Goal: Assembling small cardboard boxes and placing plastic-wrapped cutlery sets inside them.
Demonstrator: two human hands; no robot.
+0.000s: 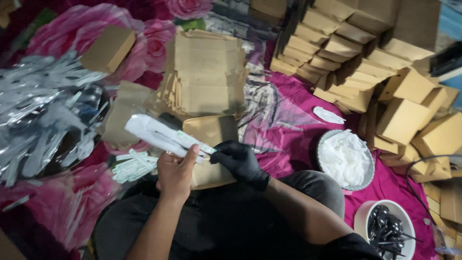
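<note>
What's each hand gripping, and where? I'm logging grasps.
Left hand grips white wrapped packets near their lower end; gloved right hand pinches that same end.

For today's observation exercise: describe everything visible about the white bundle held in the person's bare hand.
The white bundle looks like folded paper napkin with slim wrapped sticks on top. It lies slanted, upper left to lower right, above an open brown box. The bare left hand grips its lower end; the black-gloved right hand touches its tip.

To your right you have stacked brown boxes (337,48), a bowl of white napkins (345,159) and a tub of black spoons (385,231); silver packets (43,110) lie left
</note>
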